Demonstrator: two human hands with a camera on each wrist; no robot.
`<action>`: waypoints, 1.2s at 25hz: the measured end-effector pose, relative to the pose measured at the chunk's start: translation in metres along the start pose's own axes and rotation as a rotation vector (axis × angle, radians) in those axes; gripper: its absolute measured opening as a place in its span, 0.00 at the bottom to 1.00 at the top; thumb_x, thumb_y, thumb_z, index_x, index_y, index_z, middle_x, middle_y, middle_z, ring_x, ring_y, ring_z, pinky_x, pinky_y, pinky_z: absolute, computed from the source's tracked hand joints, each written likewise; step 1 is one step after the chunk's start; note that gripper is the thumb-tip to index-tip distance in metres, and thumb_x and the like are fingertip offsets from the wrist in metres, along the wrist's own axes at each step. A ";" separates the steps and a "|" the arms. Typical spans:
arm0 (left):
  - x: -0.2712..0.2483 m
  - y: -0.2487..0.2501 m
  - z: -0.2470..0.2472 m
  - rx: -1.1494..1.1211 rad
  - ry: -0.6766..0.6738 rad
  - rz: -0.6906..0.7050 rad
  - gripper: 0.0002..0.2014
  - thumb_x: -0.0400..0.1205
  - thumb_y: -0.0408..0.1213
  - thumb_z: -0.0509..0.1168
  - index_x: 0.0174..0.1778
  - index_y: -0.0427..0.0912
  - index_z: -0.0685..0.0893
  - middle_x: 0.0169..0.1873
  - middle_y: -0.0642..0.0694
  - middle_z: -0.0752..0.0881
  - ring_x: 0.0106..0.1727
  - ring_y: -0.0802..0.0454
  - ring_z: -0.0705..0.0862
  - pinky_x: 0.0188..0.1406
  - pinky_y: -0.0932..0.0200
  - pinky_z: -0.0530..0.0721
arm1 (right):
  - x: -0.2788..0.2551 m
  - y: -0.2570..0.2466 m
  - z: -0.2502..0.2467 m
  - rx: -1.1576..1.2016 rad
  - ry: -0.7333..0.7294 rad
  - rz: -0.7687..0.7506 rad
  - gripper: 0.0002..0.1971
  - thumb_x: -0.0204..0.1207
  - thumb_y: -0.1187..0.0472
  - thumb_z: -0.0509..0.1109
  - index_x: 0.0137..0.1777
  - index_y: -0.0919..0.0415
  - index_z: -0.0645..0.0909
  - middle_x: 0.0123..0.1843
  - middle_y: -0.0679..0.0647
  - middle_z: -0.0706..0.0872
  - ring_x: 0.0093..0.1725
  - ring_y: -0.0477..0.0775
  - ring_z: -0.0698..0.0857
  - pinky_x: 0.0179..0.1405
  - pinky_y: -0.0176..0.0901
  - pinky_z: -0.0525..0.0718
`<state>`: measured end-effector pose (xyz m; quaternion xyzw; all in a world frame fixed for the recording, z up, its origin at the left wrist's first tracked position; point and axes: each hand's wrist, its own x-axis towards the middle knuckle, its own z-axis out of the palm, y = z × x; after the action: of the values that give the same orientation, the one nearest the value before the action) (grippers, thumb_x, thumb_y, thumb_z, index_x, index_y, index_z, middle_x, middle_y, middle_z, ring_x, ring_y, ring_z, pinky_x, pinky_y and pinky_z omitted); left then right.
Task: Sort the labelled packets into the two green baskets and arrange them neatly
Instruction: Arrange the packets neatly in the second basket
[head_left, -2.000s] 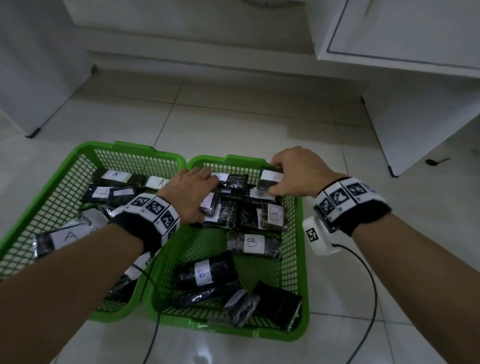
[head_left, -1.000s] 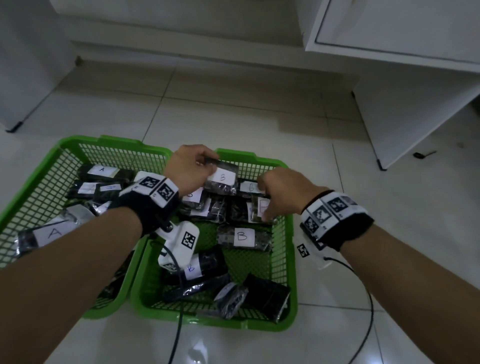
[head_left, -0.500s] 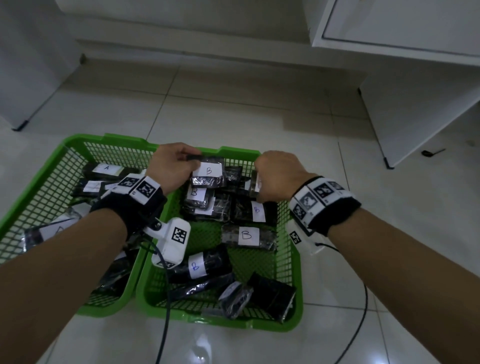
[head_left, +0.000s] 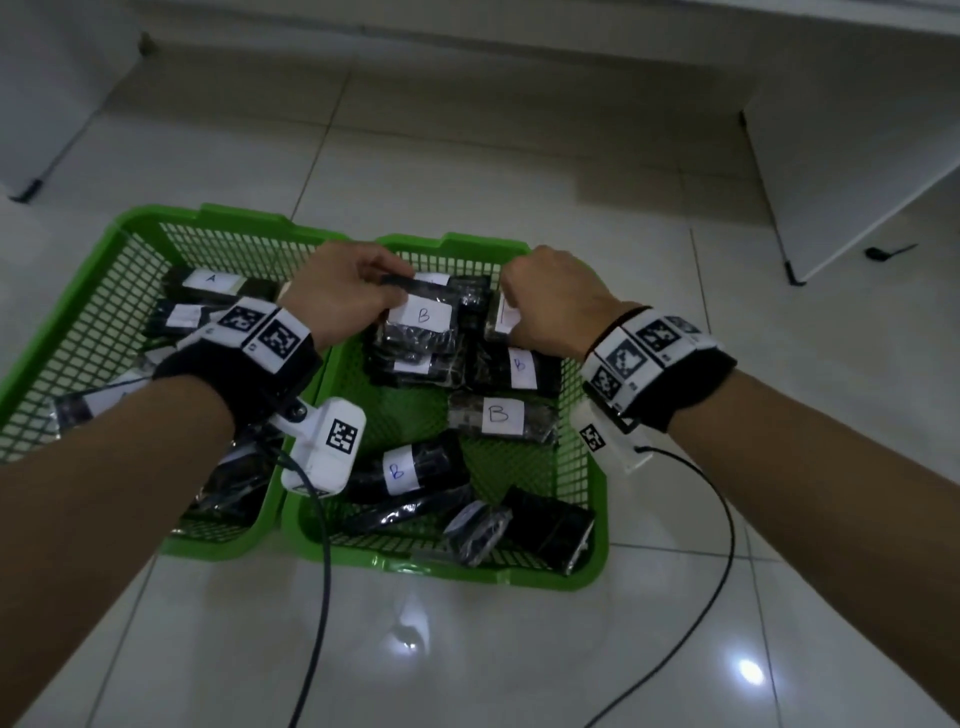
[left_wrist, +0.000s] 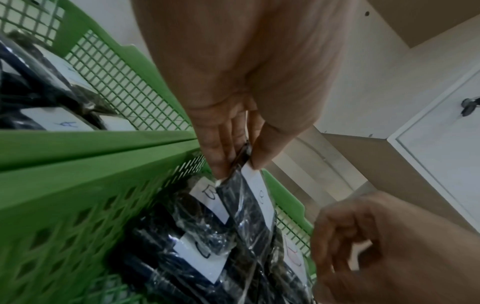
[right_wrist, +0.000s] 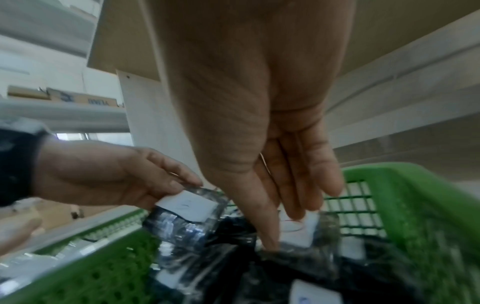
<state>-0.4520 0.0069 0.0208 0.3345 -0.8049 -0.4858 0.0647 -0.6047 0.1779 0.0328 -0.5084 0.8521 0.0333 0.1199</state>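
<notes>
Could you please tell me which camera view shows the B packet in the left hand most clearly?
The head view: the B packet faces the camera, label legible, pinched by the left hand. The left wrist view shows it edge-on below the fingers. The right wrist view blurs its label.

Surroundings: glossy tiled floor, white furniture.
Pale floor tiles (head_left: 467, 171) with dark grout lines and two light glare spots near the bottom edge. White cabinet (head_left: 852, 156) at upper right; white panel (head_left: 47, 98) at upper left. Small dark object (head_left: 885, 252) on floor beside the cabinet. Black cable (head_left: 696, 587) trails across tiles.
</notes>
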 end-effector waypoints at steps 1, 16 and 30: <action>-0.003 0.001 0.001 0.009 -0.009 0.000 0.12 0.76 0.30 0.74 0.49 0.52 0.92 0.48 0.51 0.93 0.50 0.48 0.92 0.58 0.42 0.90 | -0.007 -0.006 0.000 0.029 -0.069 -0.015 0.18 0.66 0.62 0.84 0.31 0.60 0.74 0.30 0.54 0.77 0.30 0.54 0.79 0.27 0.41 0.71; -0.048 0.007 0.025 0.340 -0.393 0.058 0.12 0.81 0.32 0.69 0.52 0.53 0.90 0.50 0.56 0.90 0.49 0.57 0.88 0.45 0.61 0.84 | -0.055 -0.038 0.006 -0.102 -0.873 -0.077 0.12 0.70 0.54 0.82 0.41 0.61 0.85 0.41 0.58 0.87 0.44 0.58 0.85 0.53 0.57 0.88; -0.042 0.006 0.045 0.419 -0.223 0.364 0.06 0.82 0.38 0.68 0.45 0.50 0.91 0.41 0.58 0.91 0.42 0.62 0.88 0.46 0.59 0.89 | -0.042 0.030 0.000 0.409 0.012 0.001 0.23 0.92 0.49 0.45 0.65 0.59 0.79 0.54 0.52 0.81 0.54 0.53 0.80 0.56 0.50 0.76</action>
<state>-0.4422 0.0674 0.0118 0.1354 -0.9365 -0.3233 -0.0086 -0.6117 0.2284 0.0407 -0.4732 0.8420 -0.1433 0.2156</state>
